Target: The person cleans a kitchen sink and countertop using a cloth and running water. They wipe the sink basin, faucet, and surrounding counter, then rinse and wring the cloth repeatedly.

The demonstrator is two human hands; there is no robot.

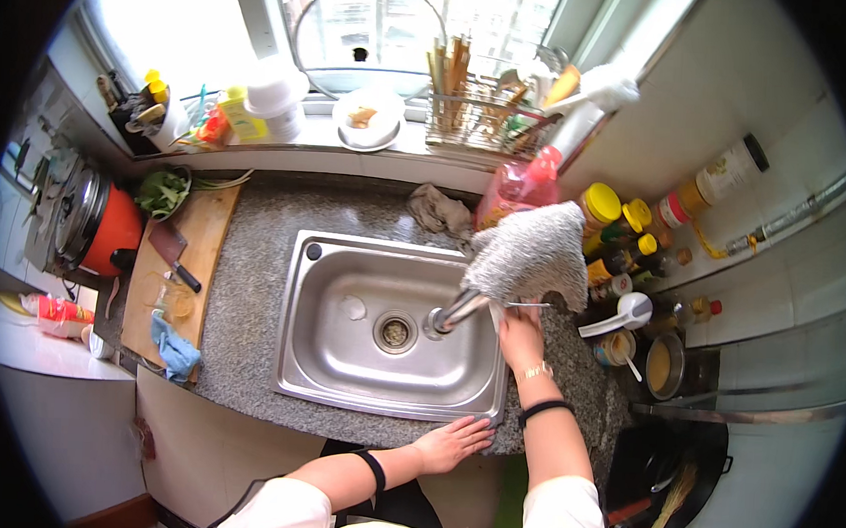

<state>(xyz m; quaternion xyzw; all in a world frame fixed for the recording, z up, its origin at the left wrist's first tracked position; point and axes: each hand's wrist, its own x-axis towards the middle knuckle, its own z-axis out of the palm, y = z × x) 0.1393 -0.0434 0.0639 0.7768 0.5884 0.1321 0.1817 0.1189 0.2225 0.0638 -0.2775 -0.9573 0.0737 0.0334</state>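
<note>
My left hand (455,444) lies flat with its fingers spread on the counter's front edge, by the near right corner of the steel sink (388,404). Beyond the sink's right rim, my right hand (521,332) reaches under a grey towel (529,254) draped at the faucet (460,309); its fingertips are partly hidden, so its grip cannot be told. A thin metal rod shows at those fingers. The faucet's spout points down into the basin, near the drain strainer (395,332). A small whitish piece (353,308) lies left of the drain.
At the left, a wooden cutting board (219,220) holds a cleaver (172,246), a glass cup (178,301) and a blue cloth (175,349). A crumpled rag (439,209) lies behind the sink. Bottles, jars and a saucepan (665,366) crowd the right; a wok (698,453) sits lower right.
</note>
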